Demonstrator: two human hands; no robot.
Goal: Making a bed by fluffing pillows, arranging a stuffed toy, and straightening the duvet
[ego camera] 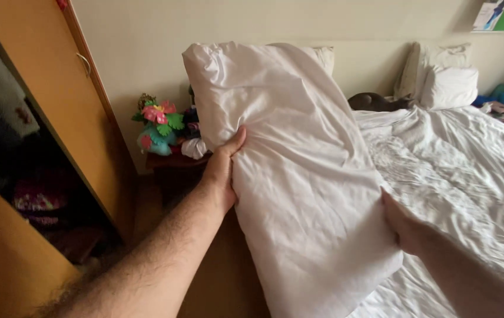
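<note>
You've got the white pillow (299, 176) held up over the bed (470, 171) edge, left hand (222, 174) fingers clamped on its left side, right hand (402, 227) gripping its right side.

soft, even daylight fills the room, brightest on the white bedding (458, 159) at the right, where the folds wash out a little. the open wardrobe (28, 176) on the left sinks into deep shadow, its contents hard to read. the pillow (299, 176) shows gentle creases with no glare. straight edges bow slightly toward the corners, and the whole picture is a little soft.
</note>
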